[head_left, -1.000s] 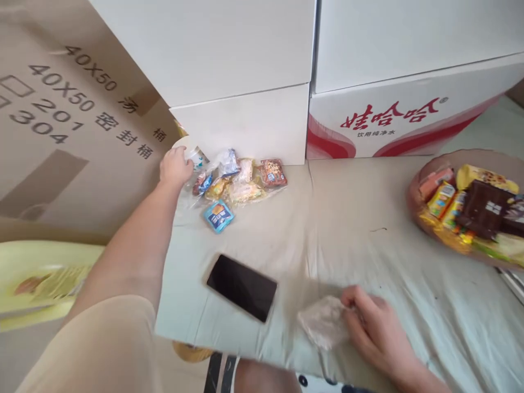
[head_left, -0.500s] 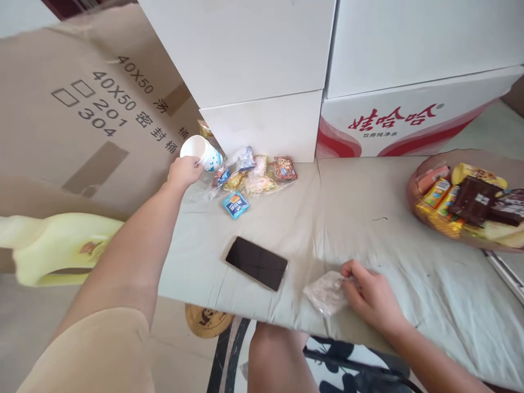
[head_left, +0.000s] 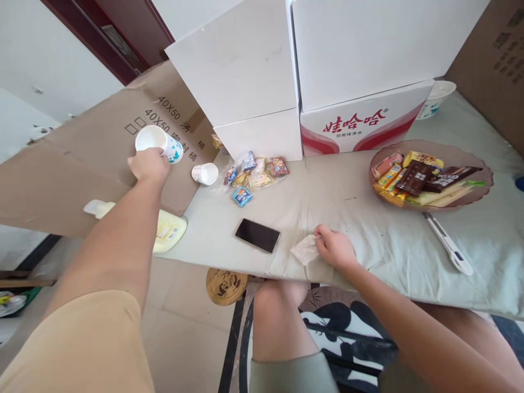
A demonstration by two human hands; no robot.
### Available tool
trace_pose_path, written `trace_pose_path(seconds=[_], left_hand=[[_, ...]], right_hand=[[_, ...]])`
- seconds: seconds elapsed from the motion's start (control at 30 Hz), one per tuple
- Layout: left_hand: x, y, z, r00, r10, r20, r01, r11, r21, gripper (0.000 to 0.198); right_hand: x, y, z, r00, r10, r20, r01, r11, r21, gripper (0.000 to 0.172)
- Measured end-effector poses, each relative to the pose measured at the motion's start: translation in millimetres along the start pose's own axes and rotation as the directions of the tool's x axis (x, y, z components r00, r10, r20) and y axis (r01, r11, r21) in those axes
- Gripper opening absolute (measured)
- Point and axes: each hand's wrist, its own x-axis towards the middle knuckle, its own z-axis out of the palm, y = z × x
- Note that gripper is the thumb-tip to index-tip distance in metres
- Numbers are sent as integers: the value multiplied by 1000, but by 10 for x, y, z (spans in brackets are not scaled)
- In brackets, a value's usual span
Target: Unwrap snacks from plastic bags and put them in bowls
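My left hand [head_left: 149, 165] grips a white paper cup [head_left: 174, 149] with a blue pattern, raised in front of the brown carton and tilted so its mouth shows. A second paper cup [head_left: 205, 174] lies on its side on the covered table. My right hand [head_left: 334, 246] pinches a small clear crumpled wrapper [head_left: 305, 249] near the table's front edge. Between the hands lies a black-screened phone [head_left: 257, 235]. Behind it are a blue snack packet [head_left: 242, 196] and a pile of wrapped snacks [head_left: 256, 172] in clear plastic.
White boxes [head_left: 257, 136] stand at the back. An oval bowl [head_left: 485, 191] of snacks is on the right, with a white cutter knife [head_left: 449, 245] before it. A pale yellow bottle [head_left: 170, 231] lies by my left forearm. Another cup [head_left: 436, 100] is at the back right.
My left hand has lifted the cup up and left, away from the snacks. A second cup now shows on the table. The view has widened; my right hand still holds the wrapper.
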Motion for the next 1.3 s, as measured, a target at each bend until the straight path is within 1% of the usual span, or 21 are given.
trace_pose_path(seconds=[0.13, 0.2, 0.27, 0.37, 0.43, 0.47, 0.5, 0.57, 0.63, 0.67, 0.7, 0.73, 0.8, 0.87, 0.93, 1.03, 1.1, 1.17, 1.23, 1.27, 1.3], left_hand=[[-262, -39, -409, 997, 4, -73, -4, 1000, 4, 26], [-483, 15, -550, 994, 65, -93, -66, 998, -5, 25], [-793, 119, -596, 982, 166, -85, -168, 986, -14, 25], [-1409, 356, -451, 927, 372, -38, -373, 928, -13, 22], [-1856, 560, -246, 870, 493, -20, -493, 867, -70, 21], [-2065, 676, -130, 847, 532, -11, -529, 840, -117, 22], [-2253, 799, -16, 837, 547, -6, -539, 824, -176, 23], [-2549, 1068, 181, 836, 548, -17, -527, 796, -298, 25], [-2737, 1364, 310, 848, 528, -44, -500, 771, -395, 25], [-2803, 1521, 349, 849, 525, -60, -497, 755, -429, 25], [-2858, 1683, 374, 845, 529, -77, -501, 734, -458, 25], [-2908, 1847, 393, 836, 541, -91, -511, 707, -489, 26], [-3007, 2162, 430, 824, 555, -116, -517, 651, -556, 27], [-3100, 2426, 490, 828, 547, -128, -492, 596, -635, 30], [-3161, 2601, 567, 845, 504, -177, -465, 531, -709, 33], [-3153, 2686, 666, 861, 403, -310, -474, 416, -776, 36], [-3094, 2666, 721, 857, 347, -380, -496, 359, -791, 33], [-3023, 2637, 787, 828, 365, -426, -541, 319, -778, 28], [-2967, 2627, 865, 771, 446, -454, -598, 264, -756, 29], [-2950, 2628, 900, 750, 463, -472, -618, 237, -750, 32], [-2943, 2632, 927, 748, 438, -500, -627, 218, -748, 37]], right_hand=[[3, -37, -30, 1000, 23, 19, -23, 1000, 10, 25], [13, -52, -40, 999, 33, 9, -33, 999, 37, 24], [25, -52, -51, 999, 47, -3, -46, 996, 78, 22], [43, 1, -65, 996, 85, -27, -79, 982, 169, 21], [53, 79, -80, 992, 117, -52, -101, 964, 247, 23], [59, 127, -96, 989, 133, -61, -111, 954, 278, 26], [66, 177, -122, 985, 155, -73, -124, 939, 321, 30], [83, 266, -219, 968, 215, -127, -121, 849, 515, 32], [97, 323, -381, 925, 300, -231, -30, 666, 745, 30], [97, 340, -483, 890, 347, -295, 47, 575, 817, 31], [88, 351, -593, 849, 385, -361, 123, 521, 845, 34], [69, 360, -704, 809, 407, -425, 176, 523, 834, 36], [0, 384, -899, 750, 411, -518, 207, 597, 775, 29], [-85, 425, -1021, 750, 386, -537, 170, 672, 721, 20], [-140, 476, -1058, 757, 391, -523, 149, 677, 721, 20], [-117, 527, -1019, 744, 448, -495, 161, 600, 784, 26], [-53, 528, -975, 769, 456, -448, 154, 548, 822, 30], [11, 514, -938, 801, 447, -399, 139, 509, 849, 33], [50, 501, -915, 821, 442, -362, 128, 475, 871, 31], [55, 497, -909, 823, 443, -356, 122, 475, 872, 30], [51, 491, -905, 816, 446, -368, 116, 498, 860, 29]])
